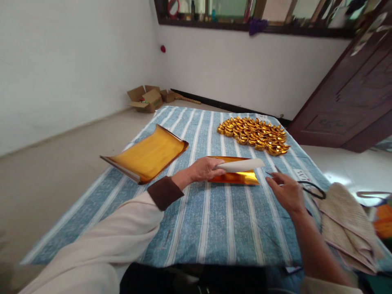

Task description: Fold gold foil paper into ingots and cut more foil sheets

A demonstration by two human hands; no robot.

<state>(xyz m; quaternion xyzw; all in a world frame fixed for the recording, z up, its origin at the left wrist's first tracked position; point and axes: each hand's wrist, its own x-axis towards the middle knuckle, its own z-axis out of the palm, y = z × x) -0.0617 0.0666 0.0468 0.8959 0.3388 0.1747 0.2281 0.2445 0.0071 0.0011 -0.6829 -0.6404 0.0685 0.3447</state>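
Observation:
My left hand (204,169) grips a sheet of gold foil paper (237,176) that is folded over, its white back (241,165) curling up above the gold side. The sheet rests on a blue-and-white striped cloth (214,220). My right hand (286,191) hovers just right of the sheet with its fingers apart, holding nothing. A curled stack of gold foil sheets (147,155) lies to the left. A pile of several folded gold paper ingots (255,134) sits at the far side of the cloth.
A woven bag with a black handle (343,222) lies at the right edge of the cloth. Open cardboard boxes (147,99) stand on the floor by the far wall. A dark wooden door (352,94) is at the right.

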